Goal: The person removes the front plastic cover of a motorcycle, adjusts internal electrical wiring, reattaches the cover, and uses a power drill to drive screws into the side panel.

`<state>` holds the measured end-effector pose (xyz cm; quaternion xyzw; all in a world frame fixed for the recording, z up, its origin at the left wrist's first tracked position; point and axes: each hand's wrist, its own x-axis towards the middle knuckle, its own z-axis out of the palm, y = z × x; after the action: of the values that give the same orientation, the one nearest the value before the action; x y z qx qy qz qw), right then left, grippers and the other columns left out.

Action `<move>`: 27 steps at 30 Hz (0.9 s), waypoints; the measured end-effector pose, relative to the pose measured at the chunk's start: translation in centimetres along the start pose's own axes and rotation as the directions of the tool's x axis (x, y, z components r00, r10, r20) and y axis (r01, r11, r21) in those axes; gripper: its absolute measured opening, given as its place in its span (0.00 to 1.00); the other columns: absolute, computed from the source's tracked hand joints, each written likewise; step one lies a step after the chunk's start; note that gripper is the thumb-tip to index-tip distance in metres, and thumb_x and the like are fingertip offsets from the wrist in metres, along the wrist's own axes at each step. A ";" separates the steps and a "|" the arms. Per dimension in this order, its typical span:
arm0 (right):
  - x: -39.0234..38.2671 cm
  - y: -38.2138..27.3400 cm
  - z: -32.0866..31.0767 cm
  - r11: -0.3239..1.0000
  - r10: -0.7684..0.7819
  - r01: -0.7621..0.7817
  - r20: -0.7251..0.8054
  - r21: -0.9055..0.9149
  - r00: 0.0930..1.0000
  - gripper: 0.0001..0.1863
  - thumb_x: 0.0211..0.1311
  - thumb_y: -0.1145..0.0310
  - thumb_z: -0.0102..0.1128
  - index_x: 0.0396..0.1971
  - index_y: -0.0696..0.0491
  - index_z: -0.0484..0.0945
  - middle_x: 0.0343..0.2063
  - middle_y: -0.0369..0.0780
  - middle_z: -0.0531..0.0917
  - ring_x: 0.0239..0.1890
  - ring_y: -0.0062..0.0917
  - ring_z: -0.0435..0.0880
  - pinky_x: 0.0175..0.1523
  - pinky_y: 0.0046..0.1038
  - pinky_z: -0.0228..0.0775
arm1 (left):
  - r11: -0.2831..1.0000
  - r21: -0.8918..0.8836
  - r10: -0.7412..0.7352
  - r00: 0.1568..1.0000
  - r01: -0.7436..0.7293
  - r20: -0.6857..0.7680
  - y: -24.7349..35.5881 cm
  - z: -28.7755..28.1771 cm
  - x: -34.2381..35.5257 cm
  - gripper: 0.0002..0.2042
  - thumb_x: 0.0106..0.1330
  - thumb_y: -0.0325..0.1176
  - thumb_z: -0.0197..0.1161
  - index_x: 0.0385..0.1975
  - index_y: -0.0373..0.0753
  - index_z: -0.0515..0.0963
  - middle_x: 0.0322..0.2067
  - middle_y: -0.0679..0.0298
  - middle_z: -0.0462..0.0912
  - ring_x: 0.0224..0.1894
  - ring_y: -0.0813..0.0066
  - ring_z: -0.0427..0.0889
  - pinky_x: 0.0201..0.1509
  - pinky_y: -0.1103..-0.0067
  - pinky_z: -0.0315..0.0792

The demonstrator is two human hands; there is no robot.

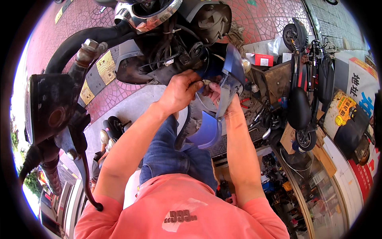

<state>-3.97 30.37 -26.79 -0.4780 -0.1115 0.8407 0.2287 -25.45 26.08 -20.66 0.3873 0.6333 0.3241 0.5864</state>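
Filling the upper half of the view, a stripped scooter front (175, 44) is seen with its dark wiring and frame laid bare, and a chrome-rimmed headlamp (149, 14) sits above it. A black handlebar (51, 107) with its brake lever is pushed in at the left edge and blocks the pavement behind. To the right, a small parked scooter (304, 95) with a black seat is stood beside a cluttered workbench (278, 81), and a red box (263, 59) is set on the ground near it. A blue fairing panel (230, 75) is hung loose across the right wrist, so most of the right hand (215, 91) is hidden. The left hand (179, 91) is closed narrowly, its fingertips pinched on a small pale connector (205, 82) just below the wiring. The right hand appears to be pinched on the same connector, though its grip cannot be told for certain. Below the bench, open shelves (278, 179) are crowded with small parts too blurred to name.
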 end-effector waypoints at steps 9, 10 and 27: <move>0.6 -2.7 1.8 0.995 -0.104 0.098 0.313 0.034 0.944 0.34 0.74 0.53 0.64 0.70 0.58 0.68 0.63 0.49 0.80 0.63 0.41 0.80 0.68 0.46 0.72 | 0.932 -0.327 -0.218 0.962 0.154 -0.166 -4.0 2.9 -5.6 0.11 0.75 0.28 0.63 0.50 0.29 0.82 0.40 0.58 0.87 0.33 0.72 0.86 0.44 0.73 0.81; 0.4 -2.9 1.4 0.996 -0.093 0.084 0.325 0.043 0.941 0.33 0.75 0.53 0.63 0.70 0.58 0.68 0.63 0.49 0.79 0.64 0.41 0.80 0.69 0.46 0.71 | 0.902 -0.298 -0.307 0.949 0.312 0.065 -4.1 2.9 -5.2 0.11 0.79 0.33 0.61 0.49 0.31 0.83 0.37 0.64 0.87 0.37 0.78 0.83 0.44 0.77 0.79; -0.9 -2.1 0.2 0.986 0.155 -0.157 -0.032 -0.065 0.987 0.22 0.69 0.62 0.71 0.57 0.58 0.83 0.50 0.46 0.87 0.43 0.34 0.90 0.48 0.37 0.87 | 0.466 -0.750 -0.142 0.876 0.470 0.460 2.0 4.5 -4.2 0.17 0.73 0.29 0.68 0.59 0.36 0.76 0.45 0.63 0.85 0.41 0.76 0.87 0.46 0.76 0.84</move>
<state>-3.13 31.79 -25.19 -0.5040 -0.0990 0.8453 0.1475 -20.68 23.17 -17.29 -0.0189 0.3463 0.4057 0.8456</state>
